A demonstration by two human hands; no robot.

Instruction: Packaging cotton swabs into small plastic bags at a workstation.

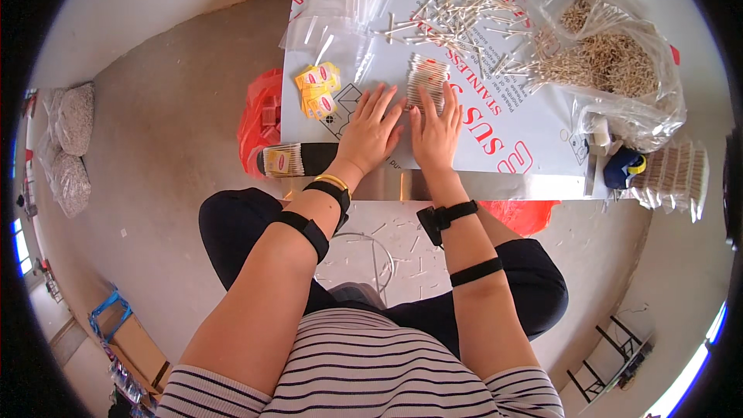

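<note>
A neat row of cotton swabs (428,76) lies side by side on the film-covered metal table. My right hand (436,133) rests at its near end, fingers stretched, with fingertips over the lowest swabs. Just left of the row, my left hand (370,131) lies flat with its fingers spread; its fingertips seem to touch only the table. Yellow printed cards (318,90) are piled beyond my left hand. Next to my left wrist, a filled swab pack (282,160) with a yellow label sits at a black holder (317,159). Loose cotton swabs (464,15) are scattered farther back.
A large clear bag (665,101) of swabs spills at the right. Clear plastic sleeves (333,19) are heaped back left. A tape dispenser (624,168) and stacked filled packs (673,176) stand at the right corner. A red bag (249,128) hangs off the left edge.
</note>
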